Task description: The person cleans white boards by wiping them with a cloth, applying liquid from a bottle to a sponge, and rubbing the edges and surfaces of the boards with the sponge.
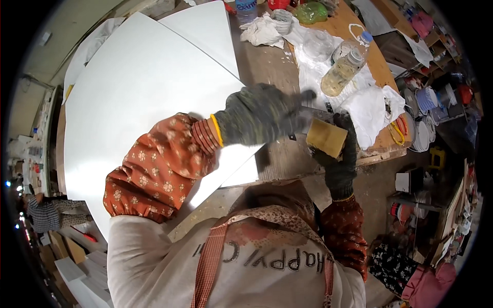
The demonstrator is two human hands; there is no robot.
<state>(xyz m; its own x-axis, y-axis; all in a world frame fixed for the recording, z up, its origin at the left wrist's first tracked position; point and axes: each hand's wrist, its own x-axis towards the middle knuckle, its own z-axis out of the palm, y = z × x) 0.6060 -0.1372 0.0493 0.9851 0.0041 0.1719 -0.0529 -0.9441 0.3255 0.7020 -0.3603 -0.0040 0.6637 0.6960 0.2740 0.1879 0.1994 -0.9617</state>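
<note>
My right hand [343, 164], in a dark knitted glove, is closed around a yellow sponge block [326, 137] at the table's near edge. Just left of it is my left hand [257, 115], in a dark green glove with a yellow cuff. Its fingers are bent and blurred, reaching toward the sponge. A thin greyish flat piece [314, 114] shows between those fingers and the sponge, its kind unclear. Beneath my left wrist lies a large white sheet [138, 92], with another white sheet [208, 31] at its far right.
Two plastic bottles [341, 73] rest on white cloths [367, 110] to the right. Farther back are a crumpled rag [263, 31], a green plastic piece [310, 13] and a water bottle [246, 9]. Crowded shelves [436, 102] stand at the right. Another person [49, 211] is at the far left.
</note>
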